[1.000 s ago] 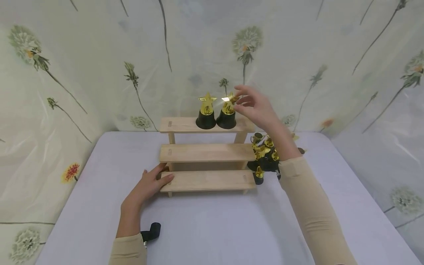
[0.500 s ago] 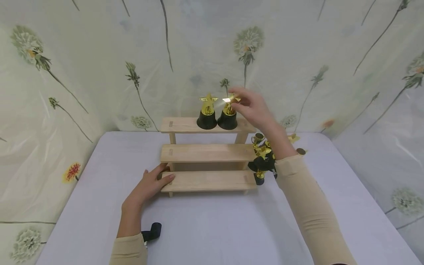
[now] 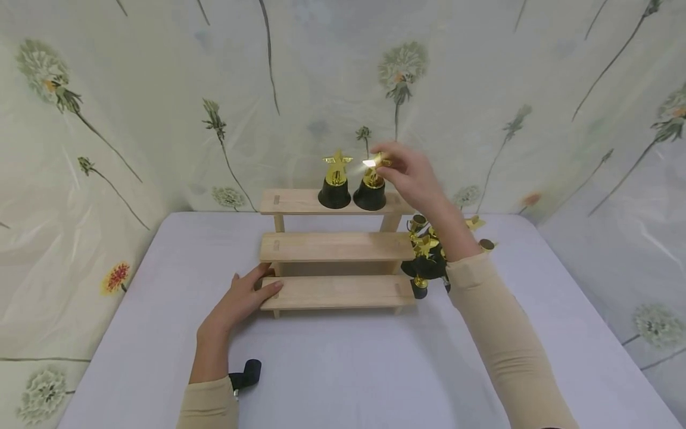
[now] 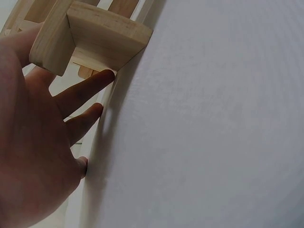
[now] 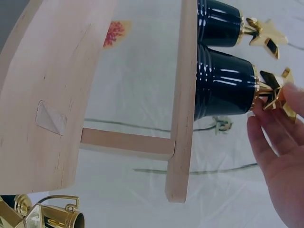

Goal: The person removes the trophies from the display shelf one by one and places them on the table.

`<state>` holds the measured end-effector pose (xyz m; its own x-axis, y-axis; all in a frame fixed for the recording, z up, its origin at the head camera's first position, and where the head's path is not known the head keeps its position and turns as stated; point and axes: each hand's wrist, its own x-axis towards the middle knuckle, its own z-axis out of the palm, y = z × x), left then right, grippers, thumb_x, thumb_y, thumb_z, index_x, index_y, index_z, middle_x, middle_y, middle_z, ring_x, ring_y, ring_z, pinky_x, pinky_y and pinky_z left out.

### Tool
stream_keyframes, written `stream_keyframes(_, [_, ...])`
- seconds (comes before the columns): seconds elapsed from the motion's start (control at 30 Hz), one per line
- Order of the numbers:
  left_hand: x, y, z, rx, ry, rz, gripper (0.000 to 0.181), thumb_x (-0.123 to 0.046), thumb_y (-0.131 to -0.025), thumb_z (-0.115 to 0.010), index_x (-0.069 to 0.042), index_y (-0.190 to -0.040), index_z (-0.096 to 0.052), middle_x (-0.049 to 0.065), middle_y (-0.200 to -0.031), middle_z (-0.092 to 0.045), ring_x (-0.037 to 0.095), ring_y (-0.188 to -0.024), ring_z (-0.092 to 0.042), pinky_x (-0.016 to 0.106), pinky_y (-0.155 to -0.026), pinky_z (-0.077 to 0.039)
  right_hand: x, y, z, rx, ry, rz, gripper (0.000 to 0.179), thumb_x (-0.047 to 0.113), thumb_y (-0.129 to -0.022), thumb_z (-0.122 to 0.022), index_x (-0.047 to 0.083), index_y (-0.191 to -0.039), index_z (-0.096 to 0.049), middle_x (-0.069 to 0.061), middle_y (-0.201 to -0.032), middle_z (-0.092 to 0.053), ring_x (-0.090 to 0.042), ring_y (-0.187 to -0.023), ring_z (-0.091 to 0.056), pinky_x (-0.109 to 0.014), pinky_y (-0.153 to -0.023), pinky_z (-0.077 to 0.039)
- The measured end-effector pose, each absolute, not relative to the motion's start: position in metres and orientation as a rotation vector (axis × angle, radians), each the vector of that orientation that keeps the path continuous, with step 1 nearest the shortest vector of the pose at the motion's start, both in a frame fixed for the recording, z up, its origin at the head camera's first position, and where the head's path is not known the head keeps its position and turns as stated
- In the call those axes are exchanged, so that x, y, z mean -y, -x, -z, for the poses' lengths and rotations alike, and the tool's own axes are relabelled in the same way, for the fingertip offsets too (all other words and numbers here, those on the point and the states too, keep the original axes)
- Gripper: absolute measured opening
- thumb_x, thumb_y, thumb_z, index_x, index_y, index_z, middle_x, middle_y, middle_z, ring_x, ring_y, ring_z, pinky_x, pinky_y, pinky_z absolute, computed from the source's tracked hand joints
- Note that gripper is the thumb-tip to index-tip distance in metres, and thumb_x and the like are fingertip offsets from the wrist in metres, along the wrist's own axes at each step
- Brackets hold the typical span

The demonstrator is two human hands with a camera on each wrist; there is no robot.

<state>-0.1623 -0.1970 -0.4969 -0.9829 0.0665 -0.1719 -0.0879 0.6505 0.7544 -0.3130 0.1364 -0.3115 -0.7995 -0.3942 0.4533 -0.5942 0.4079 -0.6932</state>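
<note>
A three-step wooden display stand stands on the white table. My left hand grips the left end of its lowest step, thumb on top; the left wrist view shows the other fingers spread below and beside the wood. On the top step are two star trophies with gold stars and black bases. My right hand pinches the star of the right trophy, whose base sits on the step. The left trophy stands upright beside it, a narrow gap between the bases. Fingertips partly cover the pinched star.
Several more gold and black trophies, cups and stars among them, crowd the table right of the stand, partly behind my right forearm. A flower-printed sheet hangs behind the table. A black device sits by my left wrist.
My right hand has closed its fingertips onto the right trophy's star. That trophy has shifted slightly right, away from the left one. My left hand keeps its place on the stand.
</note>
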Motion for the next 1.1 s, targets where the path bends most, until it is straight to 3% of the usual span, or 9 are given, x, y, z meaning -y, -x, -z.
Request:
stream_keyframes(0.33, [0.198, 0.163, 0.493, -2.669, 0.035, -1.227, 0.085, -0.070, -0.090, -0.052, -0.024, -0.158, -0.029, 0.006, -0.159, -0.040, 0.051, -0.152, 0.006, 0.070, -0.120, 0.002, -0.144, 0.307, 0.312, 2.457, -0.832, -1.291, 0.037, 0.002, -0.095, -0.063, 0.011, -0.131, -0.062, -0.015, -0.109, -0.069, -0.022, -0.097, -0.069, -0.029, -0.094, -0.057])
stream_keyframes(0.63, [0.198, 0.160, 0.491, -2.654, 0.057, -1.221, 0.082, -0.066, -0.092, -0.053, -0.024, -0.158, -0.028, 0.006, -0.161, -0.036, 0.053, -0.151, 0.007, 0.073, -0.118, -0.001, -0.151, 0.302, 0.314, 2.434, -0.808, -1.273, 0.037, 0.001, -0.094, -0.064, 0.011, -0.130, -0.064, -0.013, -0.124, -0.066, -0.008, -0.091, -0.066, -0.019, -0.089, -0.055])
stream_keyframes(0.73, [0.198, 0.161, 0.492, -2.647, 0.064, -1.220, 0.083, -0.067, -0.092, -0.052, -0.025, -0.158, -0.027, 0.006, -0.162, -0.034, 0.053, -0.151, 0.008, 0.074, -0.117, -0.001, -0.153, 0.300, 0.316, 2.417, -0.813, -1.270, 0.037, 0.000, -0.094, -0.064, 0.009, -0.129, -0.064, -0.010, -0.125, -0.066, -0.012, -0.092, -0.066, -0.017, -0.089, -0.054])
stream_keyframes(0.93, [0.198, 0.161, 0.494, -2.643, 0.069, -1.224, 0.084, -0.069, -0.091, -0.052, -0.026, -0.158, -0.027, 0.005, -0.162, -0.034, 0.053, -0.150, 0.009, 0.075, -0.116, -0.001, -0.160, 0.296, 0.317, 2.407, -0.774, -1.263, 0.038, 0.000, -0.093, -0.065, 0.011, -0.130, -0.064, -0.007, -0.134, -0.064, -0.022, -0.110, -0.066, -0.020, -0.095, -0.054])
stream_keyframes(1.1, [0.198, 0.161, 0.494, -2.644, 0.057, -1.220, 0.083, -0.068, -0.091, -0.052, -0.025, -0.158, -0.027, 0.006, -0.162, -0.034, 0.053, -0.150, 0.008, 0.075, -0.116, -0.001, -0.167, 0.291, 0.316, 2.405, -0.739, -1.232, 0.040, 0.001, -0.093, -0.065, 0.013, -0.131, -0.064, -0.006, -0.130, -0.066, -0.019, -0.111, -0.066, -0.021, -0.097, -0.054])
